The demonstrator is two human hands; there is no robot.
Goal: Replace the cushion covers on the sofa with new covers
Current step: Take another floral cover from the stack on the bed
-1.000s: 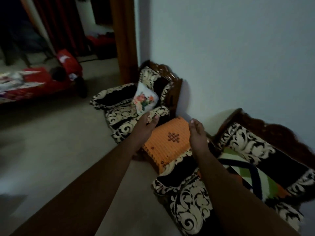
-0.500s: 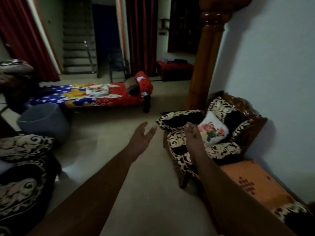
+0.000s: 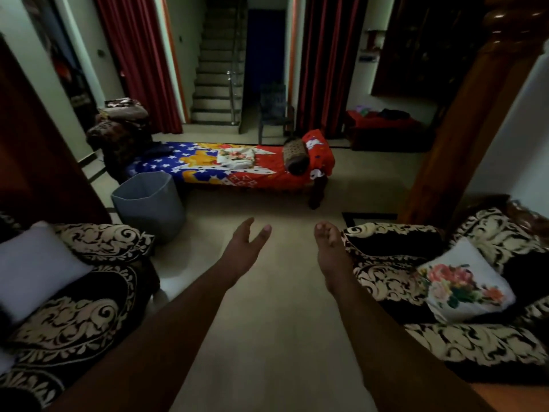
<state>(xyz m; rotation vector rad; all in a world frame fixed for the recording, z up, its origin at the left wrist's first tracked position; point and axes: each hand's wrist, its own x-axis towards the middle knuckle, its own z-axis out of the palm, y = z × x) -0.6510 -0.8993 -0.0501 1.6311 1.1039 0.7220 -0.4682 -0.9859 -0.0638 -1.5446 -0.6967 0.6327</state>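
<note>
Across the far side of the dim room a low daybed (image 3: 252, 173) stretches out under a red and blue cover printed with stars, a brown bolster (image 3: 292, 157) lying near its right end and a bundle of white floral fabric (image 3: 236, 157) crumpled near its middle. Behind it a staircase (image 3: 217, 69) climbs between dark red curtains (image 3: 139, 60). Nearer the camera two armchairs in black-and-cream scroll fabric face each other over the pale floor (image 3: 276, 322): the left armchair (image 3: 74, 316) holds a plain white cushion (image 3: 35, 269) leaning against its back, and the right armchair (image 3: 445, 292) holds a floral cushion (image 3: 466, 286) — white with pink and orange flowers — propped upright on its seat. A carved wooden pillar (image 3: 475, 114) rises behind the right chair. A grey bin (image 3: 148, 200) stands on the floor just beside the daybed's left end, near the left chair's arm. Both bare forearms reach forward over the floor, well apart from each other. The left hand (image 3: 246, 251) is spread with loose, straight fingers and holds nothing; the right hand (image 3: 329, 248) is likewise relaxed and empty — it sits in front of the right chair's near arm, though whether it touches the fabric cannot be told.
</note>
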